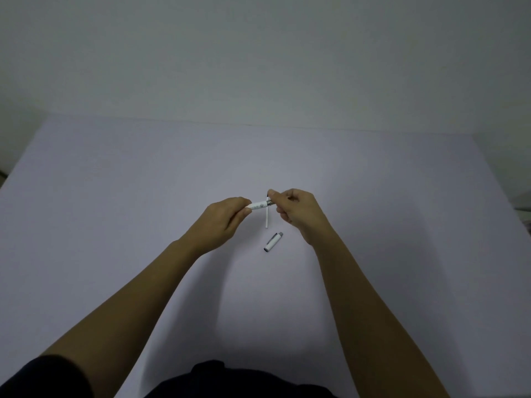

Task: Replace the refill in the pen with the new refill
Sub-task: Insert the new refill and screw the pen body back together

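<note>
Pale table (115, 196): pen (259, 205) between both hands' grips, cap (273, 242) below.

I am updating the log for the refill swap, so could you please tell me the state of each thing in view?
pen barrel: uncapped, held level over the table between both hands.
left hand: closed on the barrel's left end.
right hand: pinching the barrel's right end.
refill: loose, slanting below the barrel; whether it rests on the table is unclear.
pen cap: off, lying on the table.
</note>
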A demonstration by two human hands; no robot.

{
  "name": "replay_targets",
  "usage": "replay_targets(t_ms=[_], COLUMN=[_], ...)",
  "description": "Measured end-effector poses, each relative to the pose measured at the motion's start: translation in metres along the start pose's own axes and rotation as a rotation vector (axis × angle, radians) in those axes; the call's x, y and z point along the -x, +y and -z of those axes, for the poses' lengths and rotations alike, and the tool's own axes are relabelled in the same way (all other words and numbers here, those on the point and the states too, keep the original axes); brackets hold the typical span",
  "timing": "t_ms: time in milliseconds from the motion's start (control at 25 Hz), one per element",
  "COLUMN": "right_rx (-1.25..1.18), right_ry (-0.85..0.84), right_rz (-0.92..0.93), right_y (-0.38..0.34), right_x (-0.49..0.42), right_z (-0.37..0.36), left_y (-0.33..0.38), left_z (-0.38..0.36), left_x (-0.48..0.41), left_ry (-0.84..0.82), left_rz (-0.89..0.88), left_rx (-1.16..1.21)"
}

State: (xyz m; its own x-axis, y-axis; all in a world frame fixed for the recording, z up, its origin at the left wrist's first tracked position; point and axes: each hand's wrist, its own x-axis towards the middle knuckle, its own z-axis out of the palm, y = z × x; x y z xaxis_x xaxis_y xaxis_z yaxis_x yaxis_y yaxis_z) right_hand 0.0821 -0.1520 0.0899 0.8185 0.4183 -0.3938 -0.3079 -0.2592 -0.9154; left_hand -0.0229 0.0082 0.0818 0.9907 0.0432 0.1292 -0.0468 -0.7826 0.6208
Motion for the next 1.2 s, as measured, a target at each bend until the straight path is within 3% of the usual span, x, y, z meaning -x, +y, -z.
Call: replay_targets(t_ms=[160,280,520,840,1040,1200], right_rx=[0.166,0.312,0.585,0.44,0.589,0.541], right_ry=[-0.007,-0.075,-0.057,-0.061,-0.068,-0.009], right_rz=[0.195,0.256,0.318,0.394,0.437,0.461], right_y=[-0.006,-0.011,-0.023,-0.016,-0.017,-0.016], right_x=[0.008,0.012,0.016,0.02,0.024,0.025], right_z=[0.003,0.01,0.015,0.015,0.017,0.016], left_y=[-0.004,-0.005,-0.002,-0.005,-0.001,0.001], left_z=[0.003,0.006,0.008,0.012,0.014,0.018], left_x=[0.002,0.001,0.005,0.007,0.007,0.006], left_ry=[-0.012,-0.017,-0.027,-0.034,-0.048,-0.042], left_rz=[0.045,0.083,0.03,0.047,-0.008,-0.04], left_rx=[0.023,0.048,0.055,-0.015,-0.031,-0.039])
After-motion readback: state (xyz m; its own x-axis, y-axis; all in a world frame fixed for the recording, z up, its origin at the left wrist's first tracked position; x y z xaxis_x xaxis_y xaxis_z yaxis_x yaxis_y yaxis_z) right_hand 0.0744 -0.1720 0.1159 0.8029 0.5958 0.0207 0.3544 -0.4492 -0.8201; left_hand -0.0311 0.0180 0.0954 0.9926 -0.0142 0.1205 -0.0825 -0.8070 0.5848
